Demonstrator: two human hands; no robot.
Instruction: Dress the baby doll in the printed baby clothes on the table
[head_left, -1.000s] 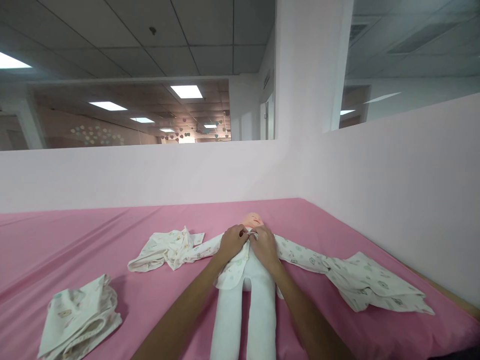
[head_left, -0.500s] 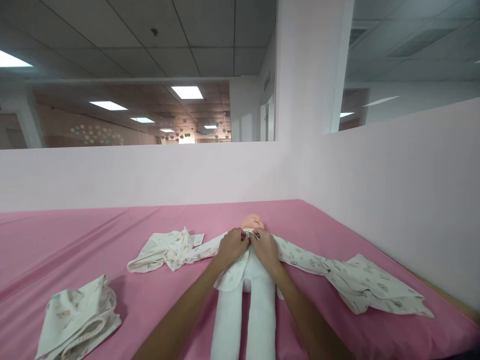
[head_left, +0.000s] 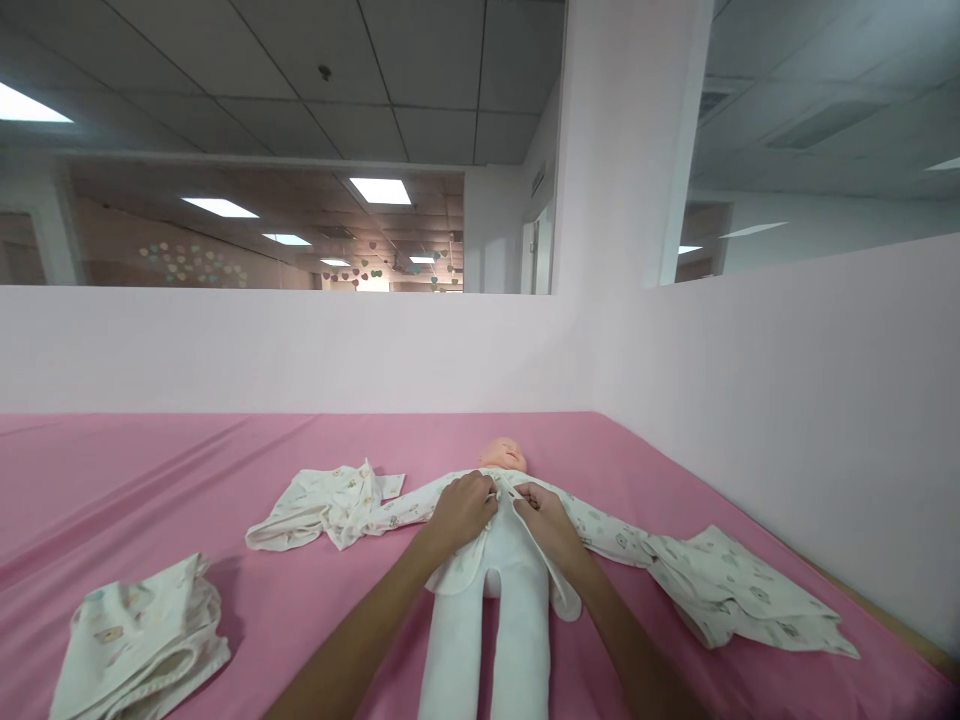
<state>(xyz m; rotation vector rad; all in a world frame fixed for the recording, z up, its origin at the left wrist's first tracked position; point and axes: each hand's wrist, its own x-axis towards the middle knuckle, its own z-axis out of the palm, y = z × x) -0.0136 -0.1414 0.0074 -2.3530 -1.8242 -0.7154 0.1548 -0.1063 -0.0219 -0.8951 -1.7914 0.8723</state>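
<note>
A baby doll [head_left: 504, 455] lies on its back, its white cloth legs [head_left: 523, 630] pointing toward me. It wears a white printed baby shirt [head_left: 600, 520] with both sleeves stretched out sideways and the front parted over its body. At the upper chest, my left hand [head_left: 466, 508] pinches the shirt's front edge on the left. Opposite it, my right hand [head_left: 547, 518] has its fingers closed on the other front edge, a small gap between the hands. What exactly lies between the fingertips is too small to make out.
A crumpled printed garment [head_left: 326, 505] touches the left sleeve end, and another printed cloth [head_left: 750, 590] adjoins the right one. A folded garment [head_left: 142, 640] rests at front left. The pink sheet [head_left: 300, 620] runs back to white walls [head_left: 300, 350] with windows.
My hands have moved slightly apart and nearer to me. The shirt's right front flap now shows hanging beside the doll's hip. The view has shifted a little.
</note>
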